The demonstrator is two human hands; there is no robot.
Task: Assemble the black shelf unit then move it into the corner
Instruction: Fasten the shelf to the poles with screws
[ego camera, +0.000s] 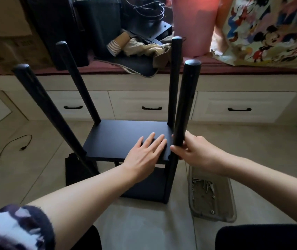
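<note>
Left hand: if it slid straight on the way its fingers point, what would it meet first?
The left hand lies flat on the shelf board, fingers pointing up-right. Sliding on, it would likely meet the far right pole at the board's corner first; depth is unclear.

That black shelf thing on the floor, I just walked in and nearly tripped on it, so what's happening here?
A person is putting the black shelf unit together on the floor. The left hand presses flat on the upper shelf board while the right hand grips the near-right pole at that board's corner. Three other poles already stand up from the board. A clear tray of screws lies beside it.
</note>
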